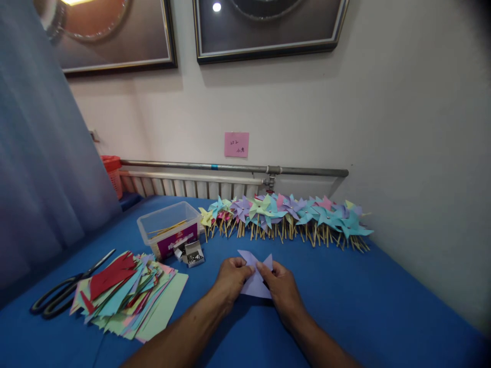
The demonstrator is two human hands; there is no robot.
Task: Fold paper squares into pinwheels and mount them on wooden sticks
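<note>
A sheet of lilac paper (256,287), cut and partly folded like a pinwheel, is held between my two hands above the blue table. My left hand (231,278) is closed on its left side, thumb pressed near the middle. On the other side my right hand (282,286) pinches the paper, its thumb also close to the centre. Two pointed corners stick up at the top. Fingers behind the sheet are hidden. Beyond my hands lies a long row of finished paper pinwheels (263,207) on thin sticks.
To the left are a stack of cut coloured paper (161,306), black-handled scissors (63,294), a small open box of metal pins (194,254) and a clear plastic tub (153,225) with sticks. A pipe (230,167) and radiator run along the wall; a curtain (49,143) hangs left.
</note>
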